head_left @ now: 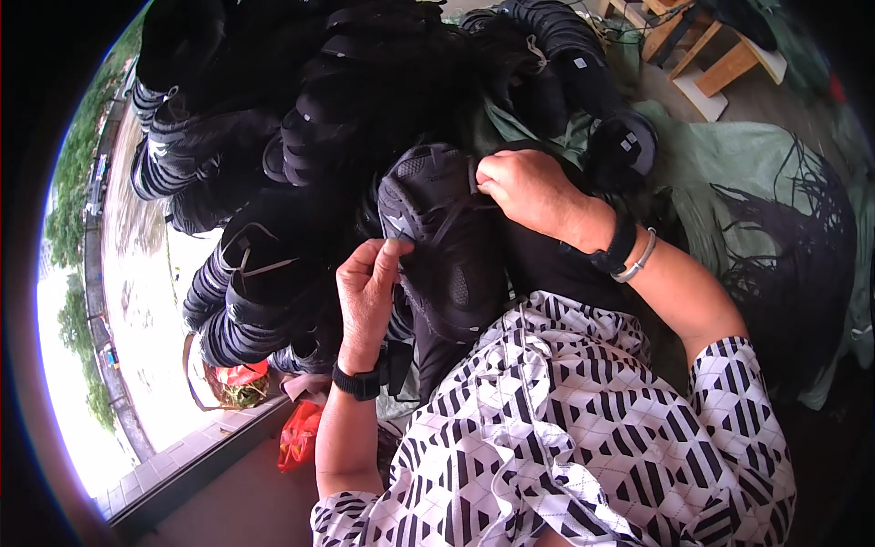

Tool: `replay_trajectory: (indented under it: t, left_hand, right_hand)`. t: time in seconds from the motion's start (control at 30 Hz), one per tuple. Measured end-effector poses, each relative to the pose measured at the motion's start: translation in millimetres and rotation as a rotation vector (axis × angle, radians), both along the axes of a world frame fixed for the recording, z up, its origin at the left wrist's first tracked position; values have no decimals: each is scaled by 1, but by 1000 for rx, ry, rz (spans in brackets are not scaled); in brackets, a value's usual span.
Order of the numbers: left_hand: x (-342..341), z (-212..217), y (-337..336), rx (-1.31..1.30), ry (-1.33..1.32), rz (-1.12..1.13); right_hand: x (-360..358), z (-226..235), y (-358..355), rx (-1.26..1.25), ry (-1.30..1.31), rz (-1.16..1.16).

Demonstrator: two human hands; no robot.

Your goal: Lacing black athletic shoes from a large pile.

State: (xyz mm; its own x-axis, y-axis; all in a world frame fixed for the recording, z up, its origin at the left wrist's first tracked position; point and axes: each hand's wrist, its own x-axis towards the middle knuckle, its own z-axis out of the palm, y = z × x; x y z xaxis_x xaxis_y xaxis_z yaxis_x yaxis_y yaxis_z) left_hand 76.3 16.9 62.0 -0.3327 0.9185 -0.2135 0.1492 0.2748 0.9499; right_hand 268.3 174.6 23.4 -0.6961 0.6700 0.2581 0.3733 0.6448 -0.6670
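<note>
A black shoe upper (451, 264) with mesh panels lies across my lap, between my two hands. My left hand (365, 283) pinches at its left edge, thumb and forefinger together; what sits between the fingertips is too small to make out. At the upper's right side, my right hand (529, 187) is closed with the fingers curled in. A dark strip shows by its fingertips, but what they hold is hidden. Thin dark cords (447, 223) cross the upper between the hands.
Stacks of nested black shoe uppers (232, 305) rise ahead and to the left, with another stack (556, 46) farther back. Green cloth sheeting (729, 150) spreads at the right. A wooden stool (729, 64) stands far right. Red plastic bags (299, 436) lie by the left ledge.
</note>
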Motion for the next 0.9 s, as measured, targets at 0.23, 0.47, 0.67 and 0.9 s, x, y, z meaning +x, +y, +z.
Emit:
replay_trajectory:
  t: [0.23,0.47,0.67,0.9]
  left_hand:
    - [-8,-1,13,4,81,6]
    - [-9,-9,26,93,155,-30]
    - [-4,-4,37,257,639,-20]
    - [-19,47,63,418,1075,-392]
  right_hand:
    - [5,24,10,-486,-66,116]
    - [7,22,16,-545,-64,159]
    - [10,17,21,-32,-43,275]
    - [5,27,36,488,-30,427]
